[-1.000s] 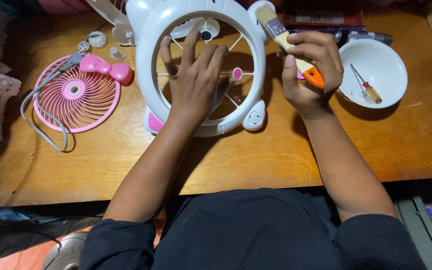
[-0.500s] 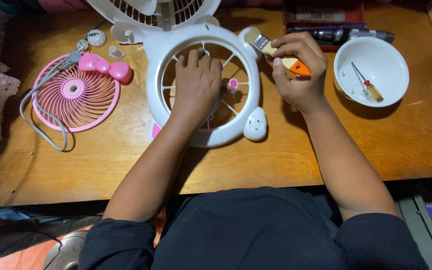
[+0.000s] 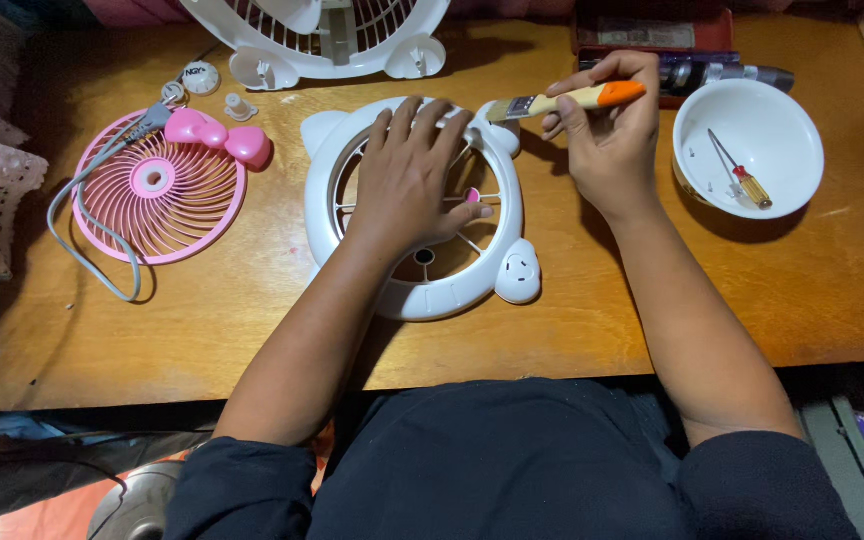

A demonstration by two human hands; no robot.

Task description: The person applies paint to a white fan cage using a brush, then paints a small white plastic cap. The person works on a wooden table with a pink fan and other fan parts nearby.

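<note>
A white round fan frame with spokes and small ear-shaped bumps lies flat on the wooden table. My left hand rests spread on its spokes, holding it down. My right hand grips a small paintbrush with a wooden handle and an orange end. The bristles touch the frame's upper right rim.
A pink fan grille with a pink bow and a grey cable lies at the left. Another white fan part stands at the back. A white bowl holding a small screwdriver sits at the right.
The white frame has come down from tilted toward me to flat on the table. My left hand spread over its spokes. The brush swung to horizontal, bristles on the rim.
</note>
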